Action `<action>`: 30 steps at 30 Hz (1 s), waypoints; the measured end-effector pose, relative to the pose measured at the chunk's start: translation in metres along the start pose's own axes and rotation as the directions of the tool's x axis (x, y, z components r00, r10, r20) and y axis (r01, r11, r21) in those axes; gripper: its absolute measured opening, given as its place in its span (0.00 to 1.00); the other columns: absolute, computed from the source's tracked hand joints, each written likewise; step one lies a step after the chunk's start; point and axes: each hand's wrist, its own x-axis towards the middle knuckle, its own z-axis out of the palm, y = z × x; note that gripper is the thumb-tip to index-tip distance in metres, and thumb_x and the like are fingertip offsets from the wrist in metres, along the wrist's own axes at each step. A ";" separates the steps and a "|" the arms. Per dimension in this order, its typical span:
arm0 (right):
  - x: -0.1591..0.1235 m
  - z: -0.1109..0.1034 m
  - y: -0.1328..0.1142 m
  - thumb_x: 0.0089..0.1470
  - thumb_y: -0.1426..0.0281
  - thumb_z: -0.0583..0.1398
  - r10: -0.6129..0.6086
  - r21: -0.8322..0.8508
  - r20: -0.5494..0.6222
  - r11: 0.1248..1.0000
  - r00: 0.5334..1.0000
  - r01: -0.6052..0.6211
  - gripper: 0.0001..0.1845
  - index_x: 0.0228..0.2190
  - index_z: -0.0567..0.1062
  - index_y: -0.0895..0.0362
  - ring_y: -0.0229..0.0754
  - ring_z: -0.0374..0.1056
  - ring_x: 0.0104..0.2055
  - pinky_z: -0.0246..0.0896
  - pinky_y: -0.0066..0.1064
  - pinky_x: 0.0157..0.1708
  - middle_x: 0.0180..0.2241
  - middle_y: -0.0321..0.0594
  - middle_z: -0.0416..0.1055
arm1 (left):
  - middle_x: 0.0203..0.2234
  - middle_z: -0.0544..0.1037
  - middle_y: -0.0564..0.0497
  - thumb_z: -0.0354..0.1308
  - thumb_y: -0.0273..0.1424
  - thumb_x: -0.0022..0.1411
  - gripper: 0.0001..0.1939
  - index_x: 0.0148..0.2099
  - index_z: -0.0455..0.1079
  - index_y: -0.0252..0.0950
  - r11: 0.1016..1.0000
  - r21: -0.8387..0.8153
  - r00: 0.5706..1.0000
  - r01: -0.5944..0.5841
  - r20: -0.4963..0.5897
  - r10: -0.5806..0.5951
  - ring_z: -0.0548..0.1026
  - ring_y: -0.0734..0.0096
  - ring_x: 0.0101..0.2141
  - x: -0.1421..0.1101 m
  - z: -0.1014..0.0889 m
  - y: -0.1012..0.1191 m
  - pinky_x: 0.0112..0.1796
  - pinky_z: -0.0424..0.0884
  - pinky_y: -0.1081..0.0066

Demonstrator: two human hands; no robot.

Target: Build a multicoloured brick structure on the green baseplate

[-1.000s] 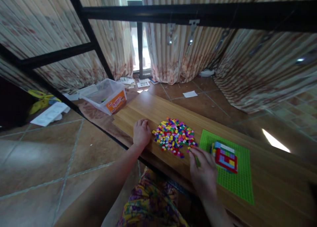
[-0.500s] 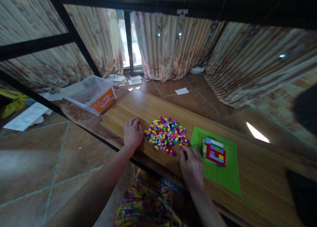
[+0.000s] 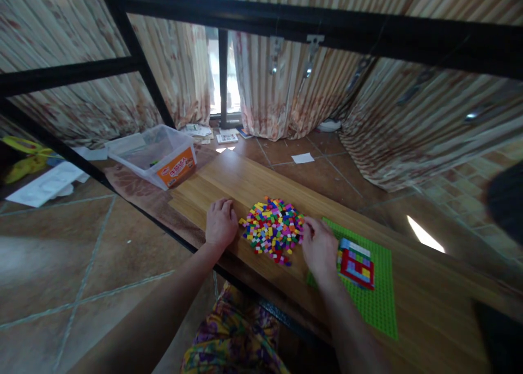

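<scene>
A heap of small coloured building bricks (image 3: 273,227) lies loose on the wooden bench top. My left hand (image 3: 222,222) rests on the wood just left of the heap, its fingers curled in and no brick visible in them. At the heap's right edge, my right hand (image 3: 321,246) has thumb and fingertips drawn together; whatever is between them is too small to make out. Right of this hand is a green studded baseplate (image 3: 382,303), partly covered by the hand and forearm. On it stands a small brick build (image 3: 357,265) with a red frame and blue, white and yellow bricks.
A clear plastic bin (image 3: 153,156) with an orange label stands beyond the bench's left end. The wooden bench top (image 3: 245,178) runs diagonally, with a black metal frame (image 3: 286,12) across the back. Papers (image 3: 302,158) lie on the tiled floor; a dark object (image 3: 496,330) is at lower right.
My right hand has moved from the heap's near right side up to its right edge, fingertips at the bricks. My left hand stays put. The camera view has shifted somewhat.
</scene>
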 end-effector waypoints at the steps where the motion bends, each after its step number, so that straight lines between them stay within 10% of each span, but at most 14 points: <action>1: 0.010 0.002 0.006 0.58 0.70 0.50 -0.002 -0.034 0.020 0.999 1.000 0.003 0.17 0.41 0.77 0.58 0.45 0.67 0.40 0.60 0.37 0.43 0.38 0.47 0.73 | 0.45 0.74 0.41 0.48 0.28 0.62 0.15 0.48 0.71 0.32 1.000 -0.003 1.000 -0.001 0.002 0.001 0.69 0.55 0.47 0.000 0.000 0.000 0.51 0.66 0.57; 30: 0.028 0.004 0.041 0.52 0.69 0.58 -0.125 0.056 0.306 0.992 0.944 0.113 0.09 0.35 0.76 0.57 0.43 0.66 0.43 0.61 0.39 0.47 0.39 0.43 0.70 | 0.45 0.74 0.40 0.48 0.28 0.62 0.15 0.47 0.71 0.32 1.000 0.000 1.000 -0.012 -0.016 0.012 0.69 0.56 0.47 0.000 0.001 -0.001 0.51 0.67 0.58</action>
